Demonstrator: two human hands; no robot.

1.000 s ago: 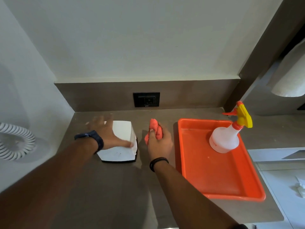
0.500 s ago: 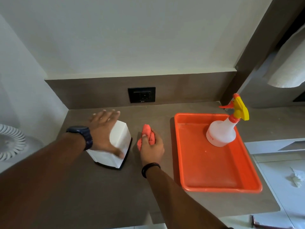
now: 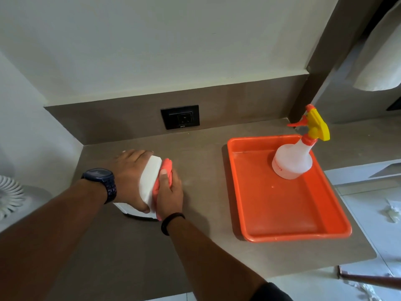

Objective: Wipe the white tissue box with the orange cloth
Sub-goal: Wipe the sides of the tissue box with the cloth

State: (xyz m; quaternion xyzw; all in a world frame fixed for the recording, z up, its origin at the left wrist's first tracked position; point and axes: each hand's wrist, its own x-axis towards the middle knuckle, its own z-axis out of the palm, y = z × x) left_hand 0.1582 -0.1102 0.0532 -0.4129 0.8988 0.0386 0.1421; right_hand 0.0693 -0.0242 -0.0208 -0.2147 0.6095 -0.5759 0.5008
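The white tissue box [image 3: 149, 181] stands on the brown counter at the left, tilted, with a dark base showing at its near edge. My left hand [image 3: 130, 177] lies over its top and left side and holds it. My right hand [image 3: 169, 192] grips the bunched orange cloth [image 3: 166, 168] and presses it against the box's right side. Most of the box is hidden under both hands.
An orange tray [image 3: 288, 213] lies on the counter to the right with a white spray bottle [image 3: 293, 159] standing in its far corner. A black wall socket [image 3: 180, 116] sits in the backsplash. A white coiled cord [image 3: 9, 197] hangs at the left.
My right hand has moved left with the cloth from beside the box onto its right side. My left hand has slid further over the box, which has turned and tilted.
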